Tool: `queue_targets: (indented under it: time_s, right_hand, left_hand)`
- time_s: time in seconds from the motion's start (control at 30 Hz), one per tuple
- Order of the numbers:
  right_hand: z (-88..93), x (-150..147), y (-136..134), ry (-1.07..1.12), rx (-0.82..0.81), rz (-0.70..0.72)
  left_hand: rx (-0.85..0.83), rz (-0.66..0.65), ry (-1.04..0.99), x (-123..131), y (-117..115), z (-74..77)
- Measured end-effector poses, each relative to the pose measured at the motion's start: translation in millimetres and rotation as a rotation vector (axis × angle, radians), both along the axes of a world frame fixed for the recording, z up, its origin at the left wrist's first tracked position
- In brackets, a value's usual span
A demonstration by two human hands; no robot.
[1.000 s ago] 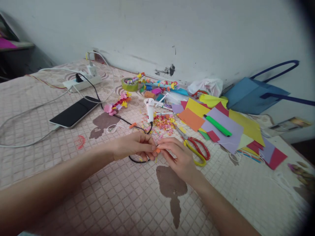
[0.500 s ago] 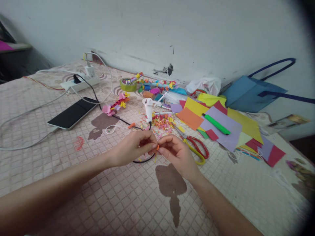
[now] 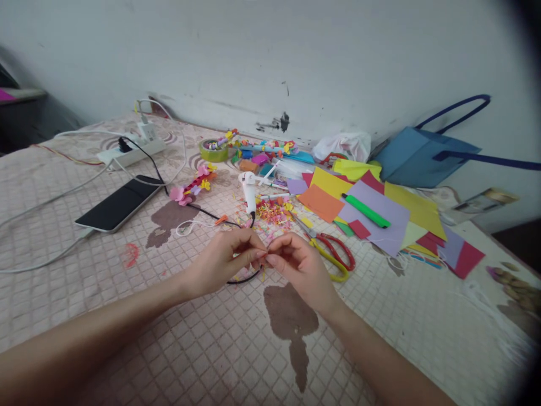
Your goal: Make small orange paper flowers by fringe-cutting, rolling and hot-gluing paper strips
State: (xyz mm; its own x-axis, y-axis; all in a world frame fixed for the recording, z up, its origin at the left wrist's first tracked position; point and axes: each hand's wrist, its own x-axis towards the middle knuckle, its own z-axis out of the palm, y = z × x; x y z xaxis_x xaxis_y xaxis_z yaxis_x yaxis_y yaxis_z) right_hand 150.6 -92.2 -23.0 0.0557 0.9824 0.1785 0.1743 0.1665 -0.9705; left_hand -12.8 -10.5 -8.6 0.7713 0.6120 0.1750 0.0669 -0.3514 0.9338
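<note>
The left hand [image 3: 217, 264] and right hand [image 3: 307, 269] are meeting at the fingertips, each nearly closed, thumb and forefinger pinching a tiny orange piece [image 3: 263, 254] that is mostly hiding between them. So slight a piece could be slipping loose if either pinch slackens, and getting lost among the colourful scraps [image 3: 275, 212] lying beyond, beside the white glue gun [image 3: 250, 196].

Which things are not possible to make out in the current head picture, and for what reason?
Head view: shape of the small piece between left hand and right hand; fingertips cover nearly all of it.
Head view: what the blue bag holds; its own sides hide this.
Head view: flat pink item at far left; the picture's edge cuts it off.
Head view: colourful scraps; too small to count.
</note>
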Motion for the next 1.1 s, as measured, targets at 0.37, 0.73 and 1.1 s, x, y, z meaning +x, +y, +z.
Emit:
queue_targets:
  time_s: [0.37, 0.73, 1.1]
  right_hand:
    - [6.7, -3, -4, -0.011, 0.053, -0.048]
    - [10.8, -7, -6, -0.02, -0.001, -0.133]
    - [6.0, -11, -2, -0.054, -0.019, -0.182]
  left_hand:
    - [0.276, 0.075, -0.099, -3, -1, -6.2]
    - [0.131, 0.148, -0.041, 3, -6, -12.9]
    - [0.082, 0.128, -0.028, 3, -10, -9.8]
